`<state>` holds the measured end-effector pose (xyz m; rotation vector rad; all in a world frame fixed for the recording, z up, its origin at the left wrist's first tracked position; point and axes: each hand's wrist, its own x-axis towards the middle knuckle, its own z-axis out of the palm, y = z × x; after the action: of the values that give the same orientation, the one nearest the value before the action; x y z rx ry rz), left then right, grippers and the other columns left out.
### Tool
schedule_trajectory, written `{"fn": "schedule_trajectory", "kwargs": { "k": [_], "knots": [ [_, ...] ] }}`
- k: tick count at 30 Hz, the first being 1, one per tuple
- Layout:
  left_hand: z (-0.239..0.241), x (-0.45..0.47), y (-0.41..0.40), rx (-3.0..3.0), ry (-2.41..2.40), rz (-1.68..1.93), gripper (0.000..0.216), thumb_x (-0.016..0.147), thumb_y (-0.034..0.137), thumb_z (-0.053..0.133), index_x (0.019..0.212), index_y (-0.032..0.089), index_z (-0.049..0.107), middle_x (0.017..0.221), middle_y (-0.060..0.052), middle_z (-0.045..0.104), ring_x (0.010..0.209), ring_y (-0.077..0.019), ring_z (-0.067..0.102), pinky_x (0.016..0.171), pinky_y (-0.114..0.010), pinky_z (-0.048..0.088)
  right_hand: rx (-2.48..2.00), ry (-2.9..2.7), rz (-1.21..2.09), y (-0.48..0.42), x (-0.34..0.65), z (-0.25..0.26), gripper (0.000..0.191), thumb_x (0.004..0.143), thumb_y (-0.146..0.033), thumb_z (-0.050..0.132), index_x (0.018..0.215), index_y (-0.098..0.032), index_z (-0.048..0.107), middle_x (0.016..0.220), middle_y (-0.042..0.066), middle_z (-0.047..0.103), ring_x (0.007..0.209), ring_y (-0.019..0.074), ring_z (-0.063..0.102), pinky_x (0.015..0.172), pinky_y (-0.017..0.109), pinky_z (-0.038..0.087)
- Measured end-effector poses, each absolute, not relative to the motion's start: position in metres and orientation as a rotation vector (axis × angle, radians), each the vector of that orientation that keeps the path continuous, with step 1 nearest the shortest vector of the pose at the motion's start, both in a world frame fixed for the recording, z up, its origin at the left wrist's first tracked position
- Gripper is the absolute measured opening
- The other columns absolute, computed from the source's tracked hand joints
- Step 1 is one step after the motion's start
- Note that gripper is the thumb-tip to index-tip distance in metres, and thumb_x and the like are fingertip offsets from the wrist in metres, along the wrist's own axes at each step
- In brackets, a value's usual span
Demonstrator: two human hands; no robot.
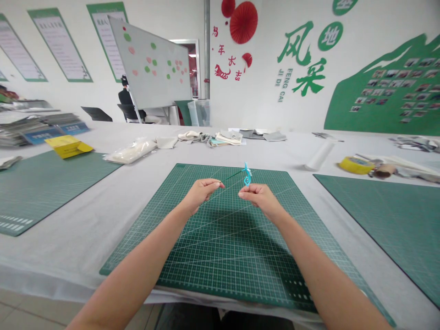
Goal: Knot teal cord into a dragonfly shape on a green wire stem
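Observation:
My left hand (205,191) pinches the near end of a thin dark green rod or wire (234,175), which slants up to the right. My right hand (259,197) holds a small bright-blue, curled ornament (247,176) upright between thumb and fingers. It looks like a seahorse, with white bead-like dots along its right edge. The rod's far end meets the ornament's upper part; whether they are joined, I cannot tell. Both hands are raised above a green gridded cutting mat (220,256), where their shadow falls.
Cutting mats lie left (51,188) and right (385,215). Farther back are a yellow folded card (68,145), a plastic-wrapped packet (132,151), fabric scraps (228,137), a white roll (320,156) and yellow tape (355,165). Paper stacks (20,128) stand left; a person (125,96) sits beyond a whiteboard (154,68).

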<state>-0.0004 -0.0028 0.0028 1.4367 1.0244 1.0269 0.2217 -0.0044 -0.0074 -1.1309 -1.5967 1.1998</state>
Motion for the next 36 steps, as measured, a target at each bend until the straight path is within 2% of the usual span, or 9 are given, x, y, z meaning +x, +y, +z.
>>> {"fn": "schedule_trajectory", "kwargs": {
  "k": [7, 11, 15, 17, 19, 22, 31, 36],
  "knots": [
    [0.002, 0.000, -0.002, 1.432, 1.064, 1.034, 0.033, 0.078, 0.043, 0.059, 0.088, 0.014, 0.068, 0.048, 0.008, 0.023, 0.044, -0.0064, 0.018, 0.043, -0.022, 0.013, -1.151, -1.602, 1.158, -0.006, 0.217, -0.007, 0.028, 0.066, -0.042, 0.070, 0.072, -0.015, 0.066, 0.047, -0.008, 0.037, 0.045, 0.0057, 0.025, 0.045, 0.022, 0.019],
    [0.002, 0.000, -0.001, 1.510, 1.141, 1.030, 0.032, 0.079, 0.042, 0.056, 0.087, 0.013, 0.069, 0.046, 0.007, 0.028, 0.043, -0.0069, 0.022, 0.043, -0.022, 0.017, -1.154, -1.680, 1.048, -0.009, 0.216, -0.004, 0.027, 0.069, -0.042, 0.068, 0.072, -0.015, 0.066, 0.047, -0.009, 0.033, 0.046, 0.0064, 0.026, 0.046, 0.023, 0.020],
    [0.001, 0.000, 0.000, 1.644, 1.235, 0.995, 0.030, 0.080, 0.038, 0.054, 0.086, 0.014, 0.071, 0.050, 0.002, 0.050, 0.050, -0.0107, 0.042, 0.050, -0.023, 0.033, -1.151, -1.799, 0.904, -0.014, 0.214, 0.000, 0.026, 0.074, -0.041, 0.063, 0.073, -0.016, 0.067, 0.046, -0.009, 0.028, 0.046, 0.0070, 0.025, 0.046, 0.023, 0.021],
    [0.000, 0.000, 0.001, 1.708, 1.249, 0.986, 0.028, 0.080, 0.035, 0.053, 0.084, 0.015, 0.072, 0.065, -0.002, 0.064, 0.065, -0.0143, 0.054, 0.061, -0.025, 0.040, -1.149, -1.844, 0.835, -0.017, 0.212, 0.002, 0.025, 0.075, -0.040, 0.061, 0.074, -0.016, 0.067, 0.045, -0.009, 0.027, 0.045, 0.0073, 0.026, 0.047, 0.023, 0.022],
    [-0.002, 0.000, 0.002, 1.762, 1.240, 0.987, 0.027, 0.080, 0.033, 0.052, 0.082, 0.016, 0.072, 0.082, -0.004, 0.070, 0.080, -0.0171, 0.059, 0.074, -0.027, 0.043, -1.143, -1.873, 0.777, -0.019, 0.211, 0.003, 0.024, 0.076, -0.039, 0.060, 0.075, -0.017, 0.068, 0.046, -0.009, 0.026, 0.046, 0.0076, 0.026, 0.048, 0.024, 0.023],
    [-0.004, 0.000, 0.002, 1.829, 1.215, 0.955, 0.027, 0.081, 0.032, 0.050, 0.082, 0.016, 0.072, 0.091, -0.004, 0.071, 0.089, -0.0189, 0.060, 0.083, -0.030, 0.042, -1.134, -1.887, 0.715, -0.022, 0.210, 0.006, 0.022, 0.078, -0.038, 0.060, 0.076, -0.017, 0.068, 0.047, -0.009, 0.025, 0.046, 0.0079, 0.027, 0.049, 0.024, 0.025],
    [-0.003, 0.002, -0.002, 2.036, 1.168, 0.733, 0.029, 0.082, 0.033, 0.050, 0.083, 0.017, 0.074, 0.078, -0.003, 0.071, 0.075, -0.0182, 0.061, 0.074, -0.028, 0.044, -1.148, -1.858, 0.504, -0.026, 0.212, 0.011, 0.020, 0.081, -0.037, 0.058, 0.078, -0.020, 0.068, 0.047, -0.007, 0.031, 0.047, 0.0097, 0.032, 0.051, 0.025, 0.029],
    [0.003, 0.001, -0.008, 2.053, 1.040, 0.639, 0.028, 0.082, 0.030, 0.049, 0.081, 0.018, 0.074, 0.083, -0.002, 0.072, 0.080, -0.0177, 0.062, 0.075, -0.026, 0.043, -1.180, -1.838, 0.476, -0.022, 0.215, 0.009, 0.022, 0.082, -0.038, 0.057, 0.079, -0.020, 0.068, 0.048, -0.006, 0.033, 0.047, 0.0098, 0.032, 0.050, 0.025, 0.028]
  ]
}}
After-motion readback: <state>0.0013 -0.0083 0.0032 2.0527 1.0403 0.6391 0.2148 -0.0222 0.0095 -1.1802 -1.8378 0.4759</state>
